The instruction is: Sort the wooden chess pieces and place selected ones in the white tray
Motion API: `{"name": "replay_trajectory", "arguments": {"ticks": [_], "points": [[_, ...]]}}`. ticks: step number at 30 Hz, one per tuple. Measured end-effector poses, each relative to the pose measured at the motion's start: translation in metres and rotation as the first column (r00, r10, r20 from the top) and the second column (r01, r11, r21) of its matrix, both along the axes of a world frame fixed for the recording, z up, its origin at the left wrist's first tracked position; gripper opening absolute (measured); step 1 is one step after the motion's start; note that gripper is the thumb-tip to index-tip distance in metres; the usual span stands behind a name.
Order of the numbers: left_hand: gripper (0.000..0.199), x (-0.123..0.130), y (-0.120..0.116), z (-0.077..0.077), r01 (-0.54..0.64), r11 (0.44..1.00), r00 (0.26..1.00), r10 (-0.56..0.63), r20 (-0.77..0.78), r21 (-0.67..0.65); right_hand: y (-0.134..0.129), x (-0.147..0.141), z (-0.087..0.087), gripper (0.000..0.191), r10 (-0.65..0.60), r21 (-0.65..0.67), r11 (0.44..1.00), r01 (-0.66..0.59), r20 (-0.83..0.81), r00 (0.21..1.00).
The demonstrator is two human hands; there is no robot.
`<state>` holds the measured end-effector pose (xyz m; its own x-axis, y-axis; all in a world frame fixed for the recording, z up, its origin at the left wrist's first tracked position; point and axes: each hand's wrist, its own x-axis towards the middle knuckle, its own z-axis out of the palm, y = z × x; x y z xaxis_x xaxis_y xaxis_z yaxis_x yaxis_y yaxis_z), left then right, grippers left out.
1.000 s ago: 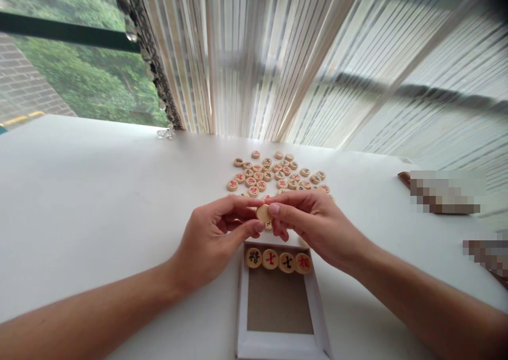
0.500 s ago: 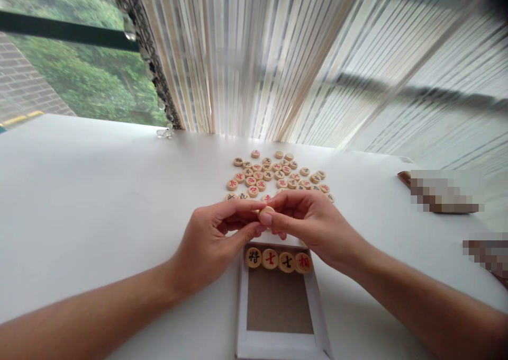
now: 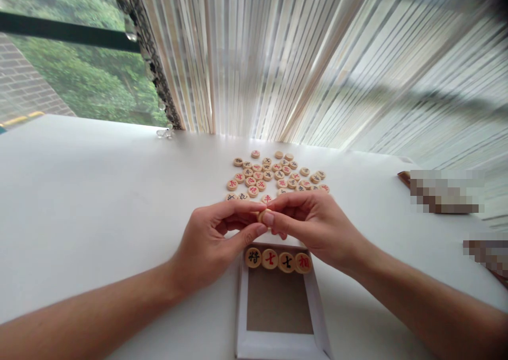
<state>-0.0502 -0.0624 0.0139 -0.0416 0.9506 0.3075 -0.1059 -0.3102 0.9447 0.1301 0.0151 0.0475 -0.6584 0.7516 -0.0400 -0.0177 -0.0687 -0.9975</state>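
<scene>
- Bare left hand [image 3: 209, 243]: index finger and thumb in pinch pose.
- Bare right hand [image 3: 311, 218]: same pose, fingertips beside the left's.
- Bare forearms [image 3: 103, 313]: converging forward.

Smooth, matt wooden discs [image 3: 253, 191] sit at centre. At six o'clock, a white box [image 3: 278, 345] looks like matt cardboard, its brown base [image 3: 280, 304] dull. The tabletop [image 3: 99, 190] is smooth with a soft sheen. At twelve, curtain strands [image 3: 246, 58] look like cloth.

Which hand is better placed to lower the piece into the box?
Likely the right hand: its fingers overlap the held piece; the left hand seems to meet only its edge.
</scene>
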Motion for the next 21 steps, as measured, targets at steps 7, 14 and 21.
{"name": "replay_trajectory", "arguments": {"ticks": [7, 14, 21], "points": [[0.021, -0.0001, 0.0009, 0.0009, -0.023, 1.000, 1.000, 0.023, 0.004, -0.018, 0.0000, 0.0014, -0.0002, 0.019, 0.011, 0.014, 1.000, -0.011, -0.010, 1.000], [0.018, -0.0010, -0.0003, 0.0021, 0.000, 0.999, 0.999, 0.001, 0.036, -0.034, 0.0009, 0.0018, -0.0026, 0.018, 0.014, 0.008, 1.000, -0.014, -0.010, 1.000], [0.020, -0.0006, 0.0012, 0.0011, -0.016, 0.998, 0.999, 0.019, 0.050, -0.058, 0.0005, 0.0007, -0.0010, 0.026, 0.023, -0.025, 0.999, -0.025, -0.060, 0.998]]}}
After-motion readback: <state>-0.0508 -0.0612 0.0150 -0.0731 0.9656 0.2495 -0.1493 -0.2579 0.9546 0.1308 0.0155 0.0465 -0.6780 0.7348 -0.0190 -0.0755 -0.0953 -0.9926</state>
